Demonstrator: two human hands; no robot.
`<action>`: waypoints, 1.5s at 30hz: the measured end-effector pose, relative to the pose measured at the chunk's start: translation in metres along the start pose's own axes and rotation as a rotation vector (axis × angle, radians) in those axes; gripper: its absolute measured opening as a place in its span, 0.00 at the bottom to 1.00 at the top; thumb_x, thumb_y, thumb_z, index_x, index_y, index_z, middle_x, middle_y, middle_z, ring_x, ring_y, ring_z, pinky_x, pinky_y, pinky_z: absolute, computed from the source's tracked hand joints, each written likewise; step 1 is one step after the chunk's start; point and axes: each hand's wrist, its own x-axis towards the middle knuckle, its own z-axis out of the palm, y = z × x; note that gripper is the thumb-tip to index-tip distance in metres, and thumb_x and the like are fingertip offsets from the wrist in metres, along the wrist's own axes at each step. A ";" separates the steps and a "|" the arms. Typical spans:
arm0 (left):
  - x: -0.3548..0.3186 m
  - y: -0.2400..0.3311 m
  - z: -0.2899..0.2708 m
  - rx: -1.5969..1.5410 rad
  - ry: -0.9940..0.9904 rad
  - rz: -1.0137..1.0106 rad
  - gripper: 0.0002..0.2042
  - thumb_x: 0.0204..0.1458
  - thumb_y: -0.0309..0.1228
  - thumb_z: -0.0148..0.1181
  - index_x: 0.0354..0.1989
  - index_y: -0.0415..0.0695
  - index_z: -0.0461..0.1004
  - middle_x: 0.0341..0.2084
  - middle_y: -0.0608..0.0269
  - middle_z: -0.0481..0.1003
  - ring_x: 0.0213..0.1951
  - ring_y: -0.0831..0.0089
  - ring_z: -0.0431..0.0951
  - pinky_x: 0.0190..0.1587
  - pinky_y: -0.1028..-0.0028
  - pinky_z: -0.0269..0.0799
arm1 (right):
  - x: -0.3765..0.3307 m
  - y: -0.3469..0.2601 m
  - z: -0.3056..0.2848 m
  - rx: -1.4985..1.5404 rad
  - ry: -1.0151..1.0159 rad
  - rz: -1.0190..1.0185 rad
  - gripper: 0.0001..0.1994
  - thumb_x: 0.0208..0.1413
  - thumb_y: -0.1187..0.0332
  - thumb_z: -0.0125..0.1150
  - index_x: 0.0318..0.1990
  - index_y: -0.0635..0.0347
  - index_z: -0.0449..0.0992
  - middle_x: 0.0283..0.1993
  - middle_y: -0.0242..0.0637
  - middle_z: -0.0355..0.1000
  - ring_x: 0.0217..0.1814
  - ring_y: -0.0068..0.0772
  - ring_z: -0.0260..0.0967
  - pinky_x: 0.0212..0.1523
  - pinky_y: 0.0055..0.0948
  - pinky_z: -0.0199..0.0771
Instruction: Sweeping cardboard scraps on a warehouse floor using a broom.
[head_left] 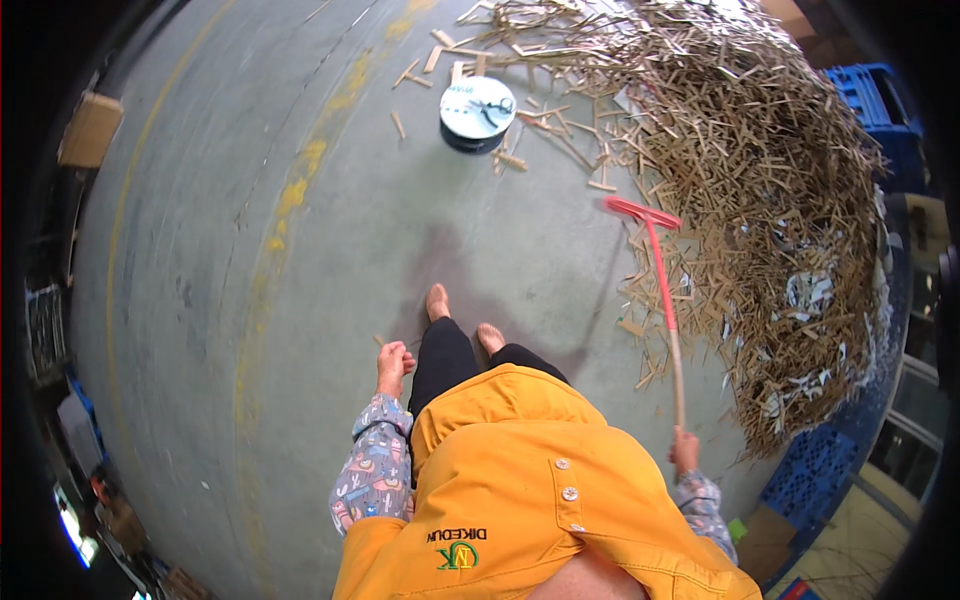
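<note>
**Right hand on the rake, left hand free**

The right hand is wrapped around the end of a rake, whose red head rests on the floor at the edge of a big heap of wood strips. The left hand hangs loosely curled, holding nothing. A white spool sits near the heap's far edge.

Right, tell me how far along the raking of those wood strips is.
Done: most strips sit in one big pile beside the blue crates. In hand: the right hand grips a red-headed rake, its head at the pile's edge; the left hand hangs empty. Left: loose strips lie scattered on the concrete floor around a round spool and along the pile's near edge.
</note>
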 end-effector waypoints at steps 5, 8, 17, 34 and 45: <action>0.037 0.071 -0.030 0.119 0.034 0.002 0.09 0.49 0.32 0.46 0.38 0.46 0.63 0.20 0.66 0.68 0.17 0.78 0.69 0.18 0.78 0.65 | -0.069 -0.115 0.097 0.353 -0.249 0.148 0.16 0.48 0.56 0.49 0.24 0.61 0.63 0.12 0.32 0.59 0.07 0.27 0.56 0.06 0.28 0.58; 0.067 0.118 -0.040 0.118 0.067 0.022 0.09 0.49 0.31 0.45 0.38 0.43 0.63 0.20 0.65 0.68 0.16 0.78 0.68 0.15 0.81 0.64 | -0.078 -0.139 0.140 0.222 -0.249 0.140 0.19 0.47 0.55 0.50 0.23 0.66 0.65 0.14 0.41 0.63 0.10 0.35 0.60 0.11 0.34 0.60; 0.134 0.221 0.054 0.196 0.007 0.071 0.08 0.48 0.29 0.45 0.37 0.43 0.63 0.19 0.64 0.68 0.15 0.78 0.68 0.15 0.81 0.64 | 0.019 -0.273 0.168 0.201 -0.153 -0.203 0.23 0.48 0.54 0.46 0.19 0.71 0.67 0.15 0.49 0.64 0.14 0.44 0.65 0.16 0.38 0.63; 0.169 0.409 0.526 0.417 -0.533 0.100 0.11 0.47 0.32 0.48 0.38 0.42 0.64 0.23 0.63 0.68 0.21 0.77 0.70 0.23 0.78 0.67 | 0.310 -0.604 -0.029 0.618 -0.725 -0.203 0.09 0.49 0.66 0.46 0.33 0.62 0.59 0.15 0.33 0.59 0.08 0.26 0.56 0.07 0.26 0.59; 0.223 0.457 0.719 0.559 -0.858 -0.413 0.26 0.50 0.48 0.41 0.47 0.36 0.54 0.38 0.43 0.66 0.35 0.57 0.71 0.32 0.68 0.70 | 0.325 -0.699 -0.106 0.545 -0.725 -0.116 0.07 0.50 0.67 0.45 0.32 0.60 0.60 0.13 0.28 0.55 0.09 0.20 0.50 0.08 0.22 0.51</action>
